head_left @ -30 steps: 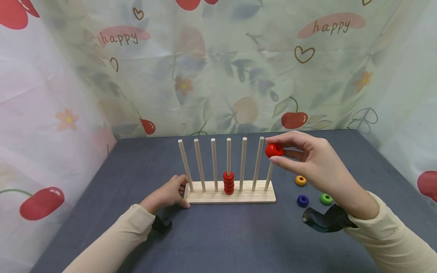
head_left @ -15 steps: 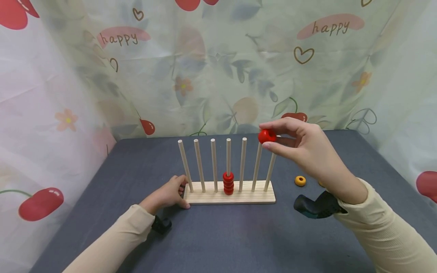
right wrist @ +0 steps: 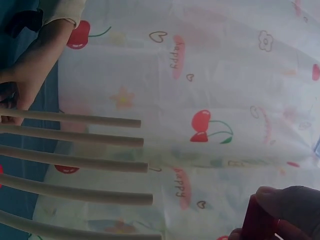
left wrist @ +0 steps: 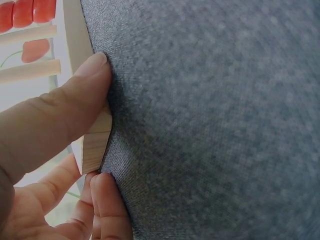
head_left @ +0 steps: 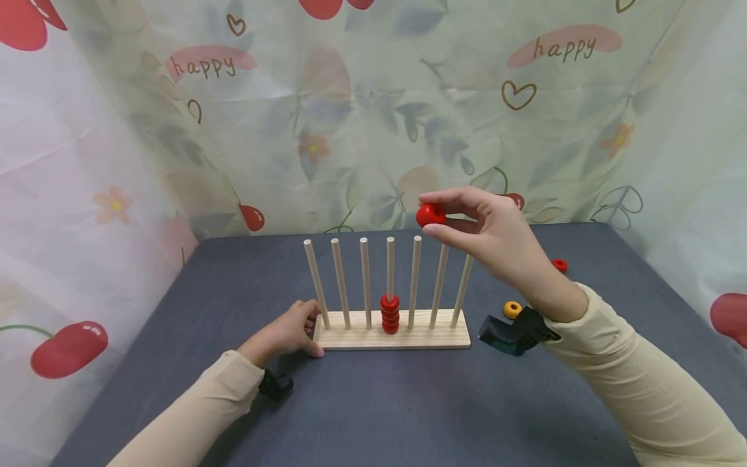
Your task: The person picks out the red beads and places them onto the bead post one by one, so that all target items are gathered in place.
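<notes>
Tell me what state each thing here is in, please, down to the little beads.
Left grip: holding one end of the base
Right grip: pinching a bead
Held bead: raised, not on a peg
Base: flat on the table
Pegs: standing in the base
Stack: red beads threaded on the middle peg
Yellow bead: lying loose on the table
Far red bead: on the table, partly hidden by the right arm

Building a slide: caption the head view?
Left hand grips a pegged board; right hand pinches a red ring aloft.
</notes>
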Motion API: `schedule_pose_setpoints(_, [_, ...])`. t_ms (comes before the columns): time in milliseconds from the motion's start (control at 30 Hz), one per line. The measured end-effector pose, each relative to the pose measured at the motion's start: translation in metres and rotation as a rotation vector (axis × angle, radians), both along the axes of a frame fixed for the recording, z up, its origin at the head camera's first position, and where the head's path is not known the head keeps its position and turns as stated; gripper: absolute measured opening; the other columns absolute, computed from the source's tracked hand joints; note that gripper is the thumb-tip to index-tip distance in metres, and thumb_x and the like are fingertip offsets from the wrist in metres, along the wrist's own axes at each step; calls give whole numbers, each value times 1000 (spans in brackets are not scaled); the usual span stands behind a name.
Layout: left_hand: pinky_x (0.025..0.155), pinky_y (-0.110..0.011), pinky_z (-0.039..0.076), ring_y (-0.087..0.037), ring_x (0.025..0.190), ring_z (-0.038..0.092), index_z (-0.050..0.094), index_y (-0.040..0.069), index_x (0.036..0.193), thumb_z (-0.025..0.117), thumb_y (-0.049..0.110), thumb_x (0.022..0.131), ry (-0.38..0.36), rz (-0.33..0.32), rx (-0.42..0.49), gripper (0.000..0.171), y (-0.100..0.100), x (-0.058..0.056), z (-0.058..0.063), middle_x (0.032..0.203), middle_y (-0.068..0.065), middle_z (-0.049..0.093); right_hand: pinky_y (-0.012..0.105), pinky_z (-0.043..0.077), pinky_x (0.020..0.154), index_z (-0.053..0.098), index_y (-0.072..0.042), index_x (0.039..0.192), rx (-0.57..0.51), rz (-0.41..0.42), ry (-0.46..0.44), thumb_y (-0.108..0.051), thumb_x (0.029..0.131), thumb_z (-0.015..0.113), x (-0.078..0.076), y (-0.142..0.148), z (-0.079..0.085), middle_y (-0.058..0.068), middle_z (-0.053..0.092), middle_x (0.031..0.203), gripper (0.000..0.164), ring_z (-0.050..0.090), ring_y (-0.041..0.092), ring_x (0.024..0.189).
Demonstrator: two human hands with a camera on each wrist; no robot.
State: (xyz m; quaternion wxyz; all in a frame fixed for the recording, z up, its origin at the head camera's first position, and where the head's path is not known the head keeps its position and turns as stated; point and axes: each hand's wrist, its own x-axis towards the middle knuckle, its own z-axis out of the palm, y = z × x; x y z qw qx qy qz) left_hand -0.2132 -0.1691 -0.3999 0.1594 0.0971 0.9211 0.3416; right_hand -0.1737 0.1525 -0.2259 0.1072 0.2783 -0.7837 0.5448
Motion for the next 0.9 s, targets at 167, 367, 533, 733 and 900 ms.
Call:
schedule_pose_setpoints(167, [84, -39, 45, -24, 93, 48, 49, 0, 105, 89, -4, 59, 2, -4, 7, 61, 0, 0, 0, 104, -15, 43, 26, 53, 85, 63, -1, 120, -7, 45, 27, -3, 85, 71, -10, -10, 0, 10, 62, 117, 36, 65, 17, 103])
schedule_pose_setpoints(367, [84, -39, 45, -24, 93, 49, 49, 0, 104, 89, -4, 59, 4, -5, 5, 60, 0, 0, -1, 105, -15, 43, 25, 53, 83, 65, -4, 121, 32, 53, 33, -3, 83, 73, -22, -21, -1, 9, 63, 119, 38, 65, 16, 105])
schedule_pose_setpoints(533, [84, -39, 45, -24, 93, 49, 49, 0, 103, 89, -4, 59, 4, -7, 2, 60, 0, 0, -1, 104, -15, 44, 24, 53, 85, 65, -4, 121, 87, 51, 60, -6, 84, 73, -31, -29, -4, 9, 63, 117, 38, 64, 17, 105])
schedule_pose_setpoints(733, [84, -39, 45, -25, 93, 50, 50, 0, 106, 89, -3, 59, 1, -6, 2, 61, 0, 0, -1, 105, -15, 44, 25, 53, 85, 66, -6, 120, 115, 51, 42, -8, 84, 74, -38, -31, -10, 7, 65, 116, 37, 65, 17, 103])
schedule_pose_setpoints(900, [86, -40, 45, -26, 96, 50, 51, -1, 110, 89, -2, 60, -8, -4, -6, 63, 0, 0, 0, 108, -16, 45, 26, 53, 84, 66, -8, 120, 129, 44, -7, -10, 85, 74, -41, -28, -13, 6, 66, 116, 36, 66, 16, 102])
